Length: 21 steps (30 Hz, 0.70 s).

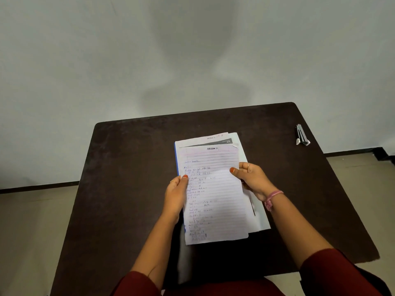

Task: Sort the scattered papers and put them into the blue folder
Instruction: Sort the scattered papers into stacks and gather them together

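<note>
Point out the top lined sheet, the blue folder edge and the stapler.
top lined sheet [215, 199]: head view, middle of the page.
blue folder [176, 159]: head view, left edge strip.
stapler [301, 135]: head view, its body.

view: one, head-worn, wide-angle | faces: forward and down over a dark table [132, 167] toward a pale wall [85, 60] | range: close, forearms enter from the bottom edge | edges: floor [32, 221] at both sides

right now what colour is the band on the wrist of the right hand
Pink: the thin band is on the right wrist, seen in the head view, the only one.
</note>
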Motion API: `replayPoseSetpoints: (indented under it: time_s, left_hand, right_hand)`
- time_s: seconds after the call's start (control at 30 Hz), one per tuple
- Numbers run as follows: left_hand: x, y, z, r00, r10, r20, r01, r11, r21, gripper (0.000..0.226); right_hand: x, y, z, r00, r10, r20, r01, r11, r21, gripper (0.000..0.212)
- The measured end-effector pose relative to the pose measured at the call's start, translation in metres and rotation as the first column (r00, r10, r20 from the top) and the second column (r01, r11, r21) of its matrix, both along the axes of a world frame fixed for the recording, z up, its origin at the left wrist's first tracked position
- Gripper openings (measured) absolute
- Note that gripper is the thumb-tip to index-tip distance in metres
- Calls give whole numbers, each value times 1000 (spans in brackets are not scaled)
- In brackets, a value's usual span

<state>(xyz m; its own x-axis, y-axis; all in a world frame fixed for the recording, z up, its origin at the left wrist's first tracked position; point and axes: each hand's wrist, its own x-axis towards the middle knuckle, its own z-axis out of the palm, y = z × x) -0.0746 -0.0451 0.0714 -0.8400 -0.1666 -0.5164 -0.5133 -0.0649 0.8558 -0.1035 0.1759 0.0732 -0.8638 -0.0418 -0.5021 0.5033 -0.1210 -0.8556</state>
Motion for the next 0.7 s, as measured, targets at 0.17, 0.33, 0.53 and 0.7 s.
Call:
replayPoseSetpoints:
  time_s: [0.17, 0.33, 0.53, 0.7]
  left_hand:
    - [4, 19, 8, 999, 35, 13, -36, 997, 74, 21]
    - [12, 34, 15, 995, 91, 27, -94, 989, 111, 20]
    - [14, 35, 16, 997, 31, 75, -38, 995, 94, 13]
    - [1, 35, 16, 997, -4, 76, 1, 999, 43, 7]
  right_hand:
    - [5, -4, 6, 999, -23, -37, 23, 1000, -14, 19]
    - [16, -4, 0, 998, -27, -64, 26, 1000, -14, 18]
    - [25, 15, 3, 999, 11, -38, -12, 999, -31, 23]
    - [29, 23, -2, 999, 34, 3, -34, 999, -25, 21]
